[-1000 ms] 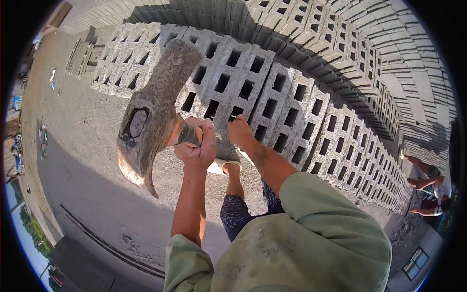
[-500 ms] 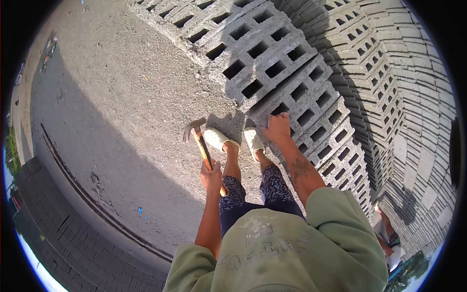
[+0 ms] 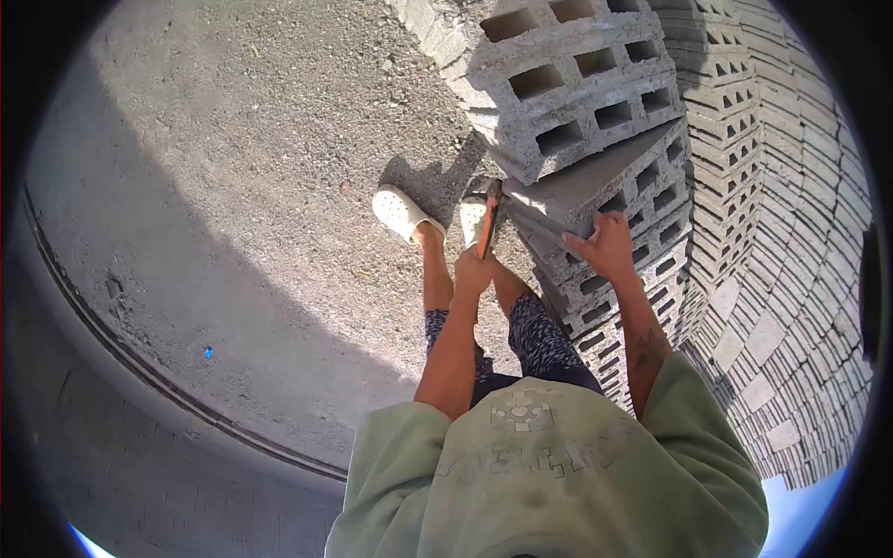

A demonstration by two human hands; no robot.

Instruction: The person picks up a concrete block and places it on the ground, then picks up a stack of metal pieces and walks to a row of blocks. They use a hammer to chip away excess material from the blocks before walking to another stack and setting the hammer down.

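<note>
My left hand (image 3: 474, 271) is wrapped round the handle of a hammer (image 3: 488, 223), whose metal head is close to the corner of a stack of hollow concrete blocks. My right hand (image 3: 609, 245) grips the edge of a grey hollow block (image 3: 577, 191) in that stack, thumb on its flat face and fingers at its holes. This block sits at an angle, a wedge-shaped gap between it and the neighbouring blocks (image 3: 595, 88).
Tall rows of stacked blocks (image 3: 800, 279) curve along the right. Gravelly ground (image 3: 279, 167) lies to the left, partly in shadow, with a small blue scrap (image 3: 208, 352). My feet in pale clogs (image 3: 398, 214) stand beside the stack. A low dark ledge (image 3: 167, 386) runs along the lower left.
The hammer has moved right, its head now beside the stack. My right hand has shifted on the block, its thumb now spread over the flat face. The view has moved closer to the stack.
</note>
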